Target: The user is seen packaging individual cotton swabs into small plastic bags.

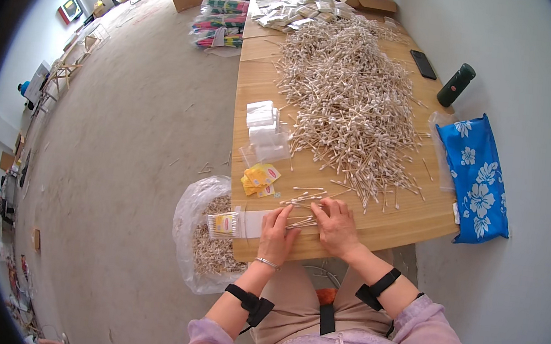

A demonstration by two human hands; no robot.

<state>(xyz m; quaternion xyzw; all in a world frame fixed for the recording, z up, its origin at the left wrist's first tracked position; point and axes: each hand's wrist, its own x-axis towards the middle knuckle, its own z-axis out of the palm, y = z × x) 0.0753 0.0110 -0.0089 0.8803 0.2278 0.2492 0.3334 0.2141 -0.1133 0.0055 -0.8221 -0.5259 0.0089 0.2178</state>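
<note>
A few loose cotton swabs (302, 222) lie between my two hands at the near edge of the wooden table. My left hand (275, 237) has its thumb and fingers about their left ends. At their right ends, the bent fingers of my right hand (337, 227) close over them, partly hiding them. More swabs lie just beyond the fingertips. Left of my left hand, a small clear packet of swabs with a yellow card (222, 225) rests at the table's edge, beside a white strip (253, 223). Yellow printed cards (261, 178) lie a little farther off.
A large heap of cotton swabs (351, 92) covers the table's middle. Clear bags (268, 131) lie on its left, filled packets (303, 7) at the back. Along the right are a phone (423, 64), dark bottle (456, 85) and blue flowered pouch (480, 187). A swab-filled plastic sack (191, 207) stands left below.
</note>
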